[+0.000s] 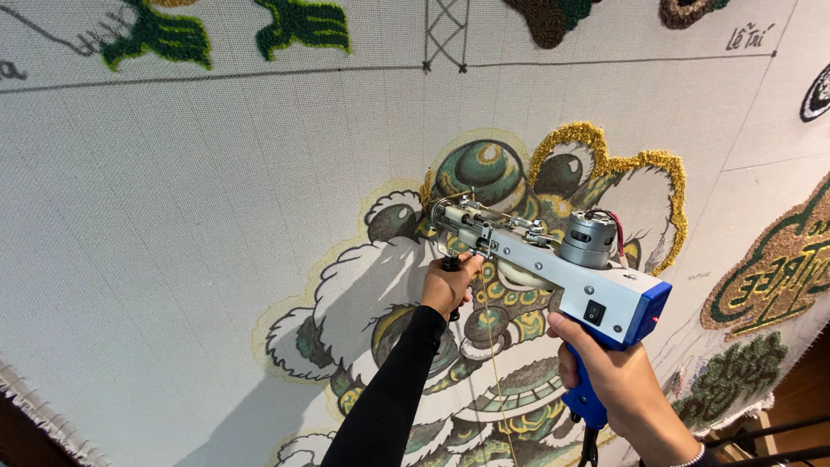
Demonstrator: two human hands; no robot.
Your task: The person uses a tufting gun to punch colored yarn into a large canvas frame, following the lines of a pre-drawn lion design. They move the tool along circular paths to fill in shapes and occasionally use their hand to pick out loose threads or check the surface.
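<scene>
Far left, the stretched backing cloth [173,216] is mostly bare weave, pulled taut so it can take a needle w/o sagging; green tufted patches [156,35] sit along its top edge. Toward the middle, a printed lion-head design [484,173] in green, white & gold covers the cloth, w/ a raised gold yarn edge [622,160] already filled along its upper right. The left hand [447,285], in a black sleeve, is clenched round the short black front grip under the tufting gun [553,259], prob. to steady the nose & press it flat against the design. The gun lies angled, needle end up-left touching the cloth, motor on top, a thin yarn strand [494,346] hanging below it. The right hand [609,372] is wrapped tight on the blue rear handle, low & right, carrying the weight. Far right, tufted green-gold lettering patches [769,268] near the cloth's edge.
</scene>
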